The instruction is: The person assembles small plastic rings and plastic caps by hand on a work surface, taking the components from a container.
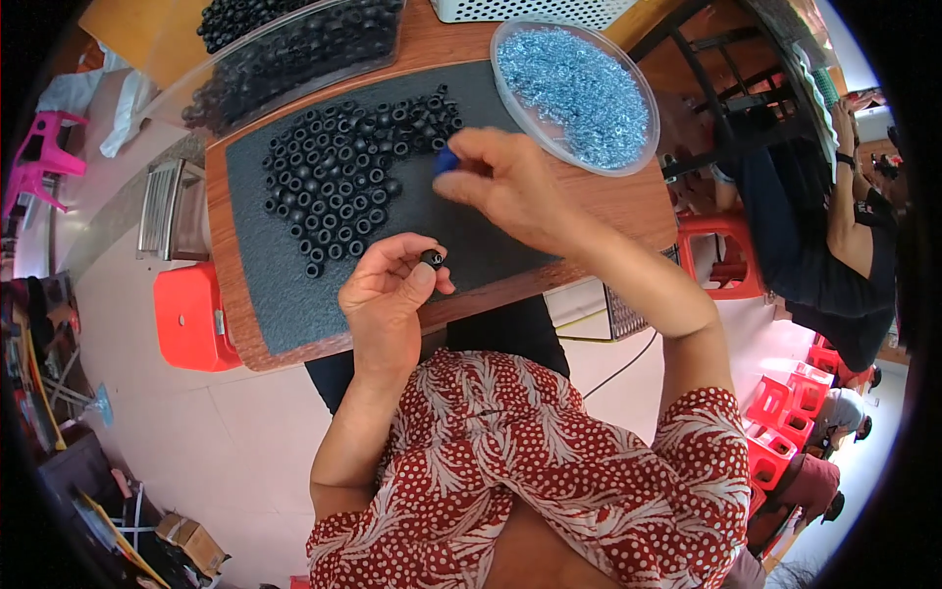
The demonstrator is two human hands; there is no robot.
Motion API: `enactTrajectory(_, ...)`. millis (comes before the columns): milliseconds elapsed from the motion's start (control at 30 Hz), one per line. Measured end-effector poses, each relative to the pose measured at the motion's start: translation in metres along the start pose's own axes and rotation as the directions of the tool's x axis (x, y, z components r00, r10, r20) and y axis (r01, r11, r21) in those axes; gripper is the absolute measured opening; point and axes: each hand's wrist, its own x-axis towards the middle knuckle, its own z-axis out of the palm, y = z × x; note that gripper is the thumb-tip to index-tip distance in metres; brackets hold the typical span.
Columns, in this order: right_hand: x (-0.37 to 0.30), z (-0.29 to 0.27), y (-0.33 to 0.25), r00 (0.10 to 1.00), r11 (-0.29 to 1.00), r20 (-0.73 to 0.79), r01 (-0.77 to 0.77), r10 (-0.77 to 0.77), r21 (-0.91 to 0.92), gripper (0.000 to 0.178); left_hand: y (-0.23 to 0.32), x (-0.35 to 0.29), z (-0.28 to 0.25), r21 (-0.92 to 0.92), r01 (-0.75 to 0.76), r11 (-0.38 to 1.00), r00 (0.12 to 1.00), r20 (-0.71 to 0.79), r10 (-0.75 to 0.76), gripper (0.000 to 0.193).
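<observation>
My left hand (388,294) is closed above the near edge of the mat, pinching a small black ring-topped part (432,258) between thumb and fingers. A bit of shiny metal seems to show in its top. Farther right and higher, my right hand (500,182) is closed on a small blue object (446,160); the fingers hide most of it, so its kind is unclear. Many similar black ring-topped parts (329,177) lie spread over the dark mat (294,314), left of and beyond my hands. A round clear tub (655,128) of tiny shiny bluish pieces stands beyond my right hand.
A clear bin (285,98) of black parts stands at the table's far left, a white perforated basket (535,10) at the far edge. Red stools (191,316) flank the wooden table (235,265). At right sits a person in dark clothes (819,236), with others farther back.
</observation>
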Motion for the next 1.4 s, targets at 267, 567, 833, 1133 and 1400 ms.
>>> enactTrajectory(267, 0.047, 0.028, 0.02, 0.75, 0.553, 0.038, 0.52, -0.66, -0.651, 0.019, 0.002, 0.003, 0.002, 0.013, 0.009, 1.0, 1.0, -0.003, -0.009, 0.021)
enactTrajectory(567, 0.042, 0.009, 0.021, 0.767, 0.628, -0.037, 0.496, -0.641, -0.599, 0.018, 0.002, 0.004, -0.003, -0.036, 0.023, 0.999, 1.0, 0.006, -0.023, 0.022)
enactTrajectory(833, 0.045, 0.007, 0.02, 0.74, 0.591, -0.015, 0.524, -0.672, -0.614, 0.02, 0.002, 0.003, -0.002, -0.034, 0.005, 0.999, 1.0, 0.018, -0.005, 0.02)
enactTrajectory(1133, 0.041, 0.019, 0.011, 0.742, 0.485, 0.208, 0.596, -0.638, -0.64, 0.011, 0.005, 0.001, -0.001, -0.017, 0.02, 1.0, 1.0, 0.021, -0.02, 0.02)
enactTrajectory(1400, 0.012, 0.013, 0.015, 0.765, 0.547, 0.269, 0.617, -0.585, -0.566, 0.011, 0.004, -0.001, -0.002, -0.02, 0.018, 1.0, 0.999, 0.031, -0.017, 0.019)
